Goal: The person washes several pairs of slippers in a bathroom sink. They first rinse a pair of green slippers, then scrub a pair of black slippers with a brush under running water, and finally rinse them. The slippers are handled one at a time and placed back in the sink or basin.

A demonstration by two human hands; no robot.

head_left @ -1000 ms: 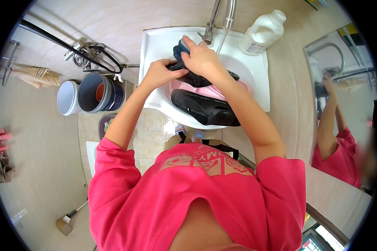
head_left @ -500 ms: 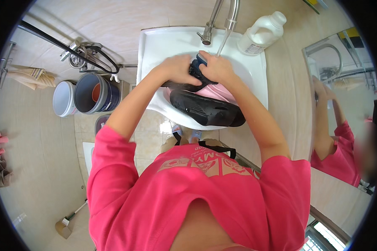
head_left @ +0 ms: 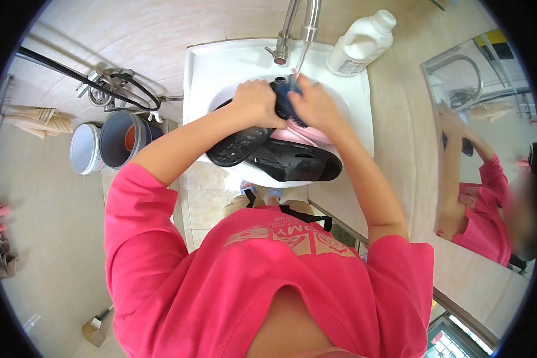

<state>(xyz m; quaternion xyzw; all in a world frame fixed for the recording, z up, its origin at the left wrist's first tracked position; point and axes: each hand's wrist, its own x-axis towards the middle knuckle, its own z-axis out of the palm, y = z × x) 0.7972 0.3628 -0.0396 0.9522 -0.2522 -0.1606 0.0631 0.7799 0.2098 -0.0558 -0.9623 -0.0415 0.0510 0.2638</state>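
Over the white sink (head_left: 200, 65), my left hand (head_left: 258, 102) is closed around a black slipper (head_left: 232, 146), tilted so that its wet, textured sole shows. My right hand (head_left: 316, 106), slightly blurred, grips a dark blue scrub brush (head_left: 287, 102) whose bristles meet the slipper by my left fingers. Water runs from the metal faucet (head_left: 310, 27) onto the brush and right fingers. A second black slipper (head_left: 298, 162) lies wet across the sink's near edge. Something pink (head_left: 295, 134) is partly hidden between the slippers and my right hand.
A white jug-shaped bottle (head_left: 361, 45) stands at the sink's back right corner. Two buckets, one white (head_left: 85, 149) and one grey (head_left: 116, 140), are on the left below a shower hose (head_left: 143, 95). A mirror (head_left: 483, 149) hangs on the right wall.
The held slipper has turned, bringing its sole into view at the left. The brush and right hand have shifted under the running water. The whole view has moved slightly.
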